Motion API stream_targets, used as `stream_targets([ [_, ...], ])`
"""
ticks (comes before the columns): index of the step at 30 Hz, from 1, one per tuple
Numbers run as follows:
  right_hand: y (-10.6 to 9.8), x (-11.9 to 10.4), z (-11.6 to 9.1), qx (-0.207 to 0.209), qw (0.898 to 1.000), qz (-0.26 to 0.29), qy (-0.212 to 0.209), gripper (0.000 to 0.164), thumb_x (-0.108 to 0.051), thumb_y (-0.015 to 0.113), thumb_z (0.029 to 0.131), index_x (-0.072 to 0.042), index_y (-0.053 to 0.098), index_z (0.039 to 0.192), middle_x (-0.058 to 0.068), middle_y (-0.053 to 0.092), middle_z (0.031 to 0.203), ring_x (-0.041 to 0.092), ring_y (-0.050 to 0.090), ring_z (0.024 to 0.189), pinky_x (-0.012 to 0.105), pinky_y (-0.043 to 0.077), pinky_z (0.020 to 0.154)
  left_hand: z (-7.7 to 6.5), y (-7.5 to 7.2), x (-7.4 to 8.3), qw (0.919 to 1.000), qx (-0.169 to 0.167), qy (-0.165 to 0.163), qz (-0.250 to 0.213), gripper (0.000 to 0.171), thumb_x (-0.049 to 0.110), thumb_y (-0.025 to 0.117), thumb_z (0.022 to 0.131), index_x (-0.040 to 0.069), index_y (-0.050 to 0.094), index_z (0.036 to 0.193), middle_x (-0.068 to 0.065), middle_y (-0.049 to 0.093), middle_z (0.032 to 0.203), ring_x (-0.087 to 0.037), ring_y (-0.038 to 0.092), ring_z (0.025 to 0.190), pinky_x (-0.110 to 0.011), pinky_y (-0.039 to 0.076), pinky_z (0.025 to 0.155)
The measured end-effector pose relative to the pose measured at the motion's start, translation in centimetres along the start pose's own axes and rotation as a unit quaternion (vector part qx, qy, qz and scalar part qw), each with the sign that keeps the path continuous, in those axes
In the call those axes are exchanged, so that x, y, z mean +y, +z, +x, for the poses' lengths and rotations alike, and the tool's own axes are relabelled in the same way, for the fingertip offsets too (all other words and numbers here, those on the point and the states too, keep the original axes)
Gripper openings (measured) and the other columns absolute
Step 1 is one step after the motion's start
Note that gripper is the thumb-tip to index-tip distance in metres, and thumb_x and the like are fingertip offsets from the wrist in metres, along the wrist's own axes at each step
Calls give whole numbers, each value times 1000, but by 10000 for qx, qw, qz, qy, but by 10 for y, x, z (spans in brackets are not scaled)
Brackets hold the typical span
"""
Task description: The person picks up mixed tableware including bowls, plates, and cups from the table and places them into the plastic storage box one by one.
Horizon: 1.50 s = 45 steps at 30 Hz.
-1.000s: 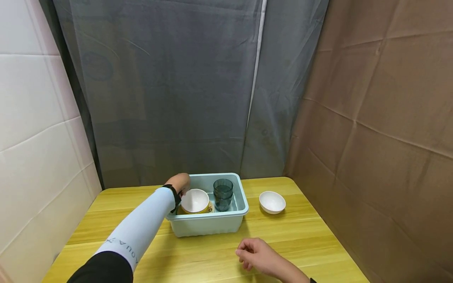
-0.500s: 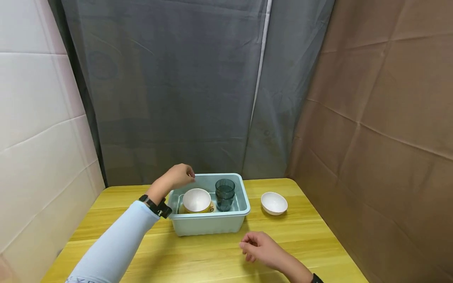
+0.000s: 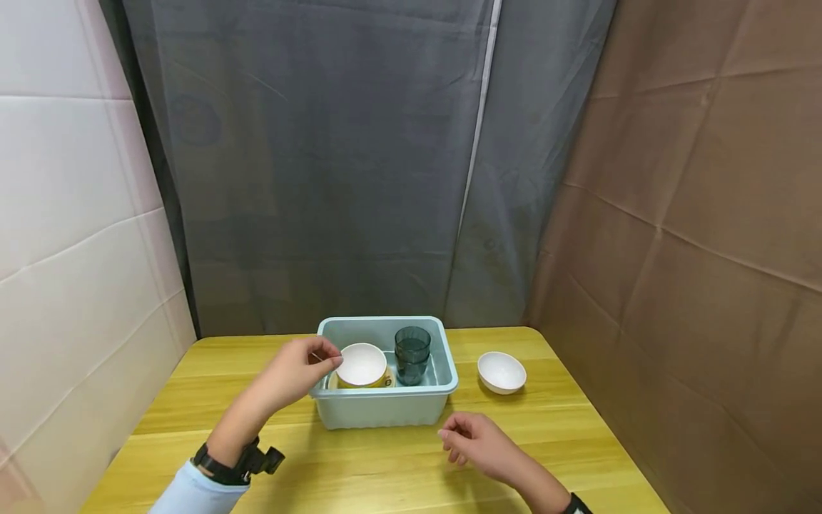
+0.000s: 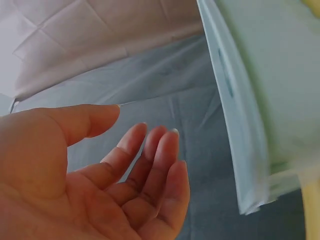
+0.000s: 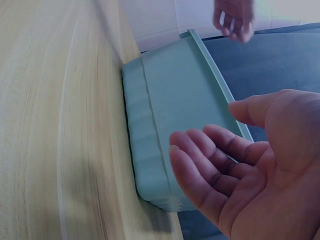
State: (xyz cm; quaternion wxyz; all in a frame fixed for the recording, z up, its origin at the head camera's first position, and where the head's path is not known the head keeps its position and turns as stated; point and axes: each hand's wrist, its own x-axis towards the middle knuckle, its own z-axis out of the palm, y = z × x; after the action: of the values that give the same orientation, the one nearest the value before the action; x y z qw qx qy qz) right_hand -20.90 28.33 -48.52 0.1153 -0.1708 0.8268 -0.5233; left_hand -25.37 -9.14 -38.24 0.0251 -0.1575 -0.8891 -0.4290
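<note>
My left hand [image 3: 297, 373] hovers by the left side of a pale blue-green plastic bin [image 3: 385, 412], its fingers loosely curled around nothing. In the left wrist view that hand [image 4: 125, 185] has a bare palm, with the bin's rim [image 4: 235, 115] to its right. Inside the bin a white-lined bowl with a yellow outside [image 3: 362, 365] sits on the left, partly over a yellowish piece with a dark mark. Stacked dark see-through cups [image 3: 412, 355] stand on its right. My right hand [image 3: 478, 446] hangs relaxed in front of the bin, holding nothing; its palm [image 5: 255, 185] shows bare.
A small white bowl [image 3: 501, 373] rests on the wooden table [image 3: 379, 471] to the right of the bin. A grey curtain [image 3: 334, 171] hangs behind the table, with a brown sheet [image 3: 693, 235] on the right and a white one [image 3: 77, 235] on the left.
My left hand has lifted out of the bin's left side with nothing in it and drawn back toward me. My right hand has hardly moved; the bin and bowls stay where they were.
</note>
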Motion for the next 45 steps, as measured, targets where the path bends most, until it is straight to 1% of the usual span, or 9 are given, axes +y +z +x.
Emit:
stream_targets([
  [6, -4, 2, 1, 147, 9998, 78, -50, 19, -18, 64, 114, -1, 71, 109, 9, 70, 96, 30, 73, 85, 40, 64, 71, -26, 14, -16, 9987, -40, 124, -494, 11, 18, 76, 107, 9, 77, 112, 0, 74, 102, -18, 66, 93, -34, 56, 78],
  [9, -6, 3, 3, 153, 9998, 69, -71, 18, -17, 63, 114, -2, 71, 109, 10, 70, 97, 30, 73, 85, 40, 64, 71, -33, 24, -28, 9983, -38, 165, -566, 10, 19, 76, 107, 9, 77, 111, 1, 74, 101, -17, 67, 94, -32, 56, 78],
  [15, -5, 4, 3, 185, 9998, 65, -60, 17, -17, 64, 114, -2, 71, 109, 9, 70, 96, 29, 73, 85, 40, 64, 71, -46, 45, -50, 9958, -280, 336, -802, 13, 22, 77, 105, 10, 76, 111, 1, 75, 102, -17, 67, 95, -31, 55, 78],
  [19, -3, 5, 3, 212, 9997, 82, -75, 16, -17, 64, 113, -2, 71, 109, 8, 70, 96, 28, 73, 85, 37, 63, 71, -54, 55, -63, 9948, -383, 204, -923, 13, 21, 77, 106, 10, 76, 110, 1, 75, 102, -18, 66, 97, -30, 54, 79],
  [23, -2, 6, 2, 231, 9997, 92, -65, 17, -17, 65, 113, -2, 71, 108, 9, 70, 96, 28, 73, 84, 37, 63, 70, -59, 62, -73, 9929, -471, 73, -1090, 12, 21, 76, 106, 9, 76, 111, 1, 74, 102, -19, 66, 96, -29, 54, 78],
  [28, 0, 7, 1, 231, 9997, 95, -54, 17, -17, 65, 113, -2, 71, 108, 11, 70, 96, 28, 72, 83, 38, 63, 70, -61, 67, -80, 9911, -520, 52, -1228, 14, 21, 75, 106, 7, 75, 112, -1, 74, 101, -20, 67, 95, -28, 55, 78],
  [35, 1, 7, 1, 209, 9997, 77, -63, 17, -17, 65, 113, -2, 71, 107, 10, 70, 95, 28, 73, 83, 36, 63, 70, -62, 70, -84, 9886, -565, 21, -1393, 16, 21, 74, 107, 6, 74, 114, -3, 73, 101, -21, 67, 94, -28, 55, 77],
  [39, 0, 10, 3, 217, 9998, 14, -8, 17, -17, 64, 113, -2, 71, 107, 10, 70, 96, 30, 73, 84, 39, 64, 70, -63, 70, -85, 9879, -585, -6, -1439, 16, 21, 74, 108, 6, 74, 114, -3, 72, 101, -21, 67, 94, -28, 55, 77],
  [45, -14, 13, 5, 521, 9985, -188, 44, 19, -18, 66, 113, 0, 70, 107, 11, 69, 94, 27, 72, 82, 40, 64, 70, -66, 71, -86, 9879, -558, -6, -1447, 15, 19, 74, 107, 5, 74, 113, -4, 72, 101, -20, 67, 93, -28, 55, 77],
])
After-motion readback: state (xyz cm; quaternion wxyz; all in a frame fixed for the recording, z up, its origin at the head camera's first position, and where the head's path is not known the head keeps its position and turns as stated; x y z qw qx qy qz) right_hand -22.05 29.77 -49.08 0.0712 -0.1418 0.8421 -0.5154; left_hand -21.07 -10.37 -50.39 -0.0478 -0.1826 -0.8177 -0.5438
